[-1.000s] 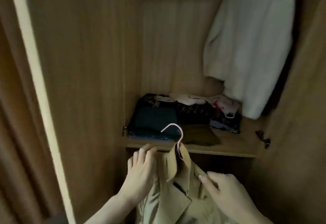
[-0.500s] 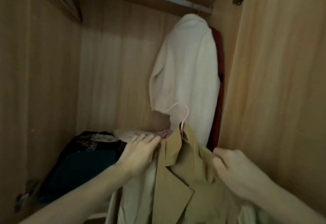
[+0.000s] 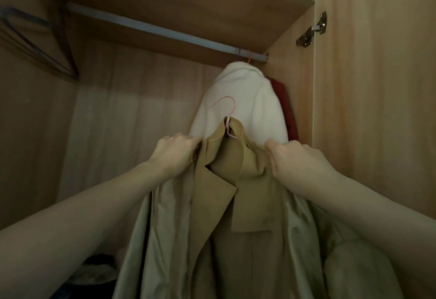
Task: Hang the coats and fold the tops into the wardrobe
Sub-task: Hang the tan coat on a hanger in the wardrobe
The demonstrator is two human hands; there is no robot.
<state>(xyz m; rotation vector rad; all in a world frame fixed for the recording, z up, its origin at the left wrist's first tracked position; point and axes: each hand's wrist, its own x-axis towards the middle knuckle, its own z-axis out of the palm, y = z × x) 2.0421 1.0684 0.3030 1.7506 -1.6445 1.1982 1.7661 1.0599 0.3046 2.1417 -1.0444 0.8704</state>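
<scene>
A tan coat (image 3: 236,204) with a pale lining hangs on a pink hanger (image 3: 227,114), held up inside the wardrobe. My left hand (image 3: 175,152) grips its left shoulder and my right hand (image 3: 297,159) grips its right shoulder. The hanger's hook points up, well below the grey rail (image 3: 165,31). A white coat (image 3: 243,103) hangs from the rail at its right end, just behind the tan coat, with a red garment (image 3: 286,107) beside it.
Dark empty hangers (image 3: 35,41) hang at the rail's left end. The open wardrobe door (image 3: 377,110) with its metal hinge (image 3: 313,30) stands on the right. Folded dark clothes (image 3: 94,270) show low down at the left.
Both hands have lifted the tan coat higher, from shelf level up toward the rail. The view has tilted up, so the rail and the wardrobe top now show.
</scene>
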